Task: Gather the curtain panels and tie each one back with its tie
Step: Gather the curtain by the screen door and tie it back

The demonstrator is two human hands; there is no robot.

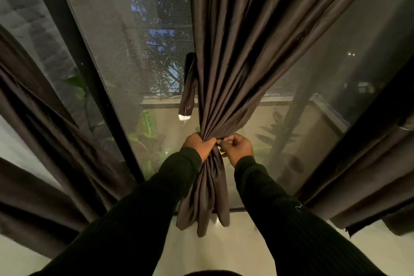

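while the middle curtain panel (226,78) is hanging bunched before the window screen (125,56), the left hand (199,144) is gripping its gathered folds, the right hand (237,148) is pinching beside it, and the tie (187,94) is dangling just left.

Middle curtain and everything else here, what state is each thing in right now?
Middle curtain: bunched, not tied.
Tie: hanging loose beside the curtain.
Left hand: grip around the bunch.
Right hand: pinching at the bunch.
Left curtain: hanging loose.
Right curtain: hanging loose.
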